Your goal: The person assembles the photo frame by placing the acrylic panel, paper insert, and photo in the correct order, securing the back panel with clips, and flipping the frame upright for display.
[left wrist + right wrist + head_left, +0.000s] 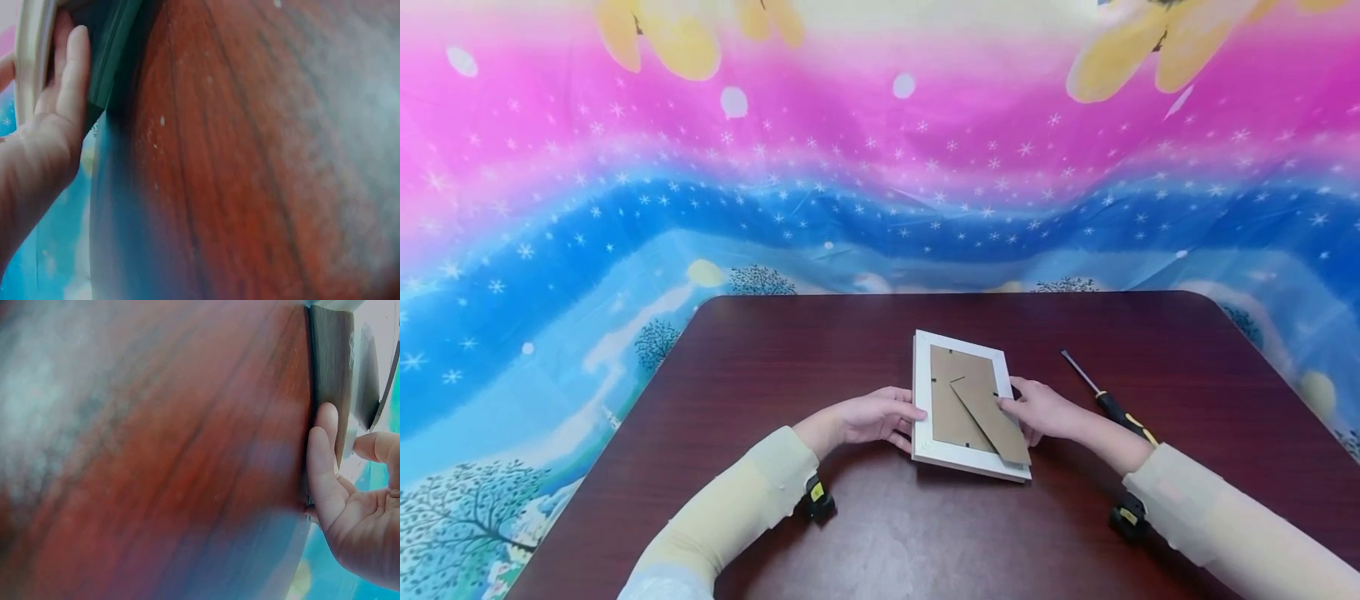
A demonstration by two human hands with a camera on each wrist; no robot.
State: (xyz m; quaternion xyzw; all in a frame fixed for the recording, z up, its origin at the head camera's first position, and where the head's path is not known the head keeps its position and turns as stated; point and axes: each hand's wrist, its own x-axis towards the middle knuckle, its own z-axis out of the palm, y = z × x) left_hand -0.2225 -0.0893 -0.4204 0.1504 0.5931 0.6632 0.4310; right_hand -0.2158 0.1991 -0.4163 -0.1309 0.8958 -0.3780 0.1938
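Observation:
A white picture frame (pixel 966 342) is held tilted over the table, its brown backing board (pixel 947 408) facing up. The backing's stand flap (pixel 992 425) slants across the lower right. My left hand (pixel 876 417) grips the left edge, thumb on top and fingers underneath. On the opposite edge, my right hand (pixel 1041 408) holds the frame, its thumb near the flap. In the left wrist view, the left hand's fingers (pixel 76 69) reach under the frame (pixel 28 62). The right wrist view has the right hand's fingers (pixel 322 456) against the frame's underside (pixel 332 362).
A screwdriver (pixel 1120 408) with a black and yellow handle lies on the dark wooden table (pixel 805 350), partly behind the right forearm. A colourful printed cloth (pixel 880 183) hangs behind the table's far edge. Both wrists wear small black cameras.

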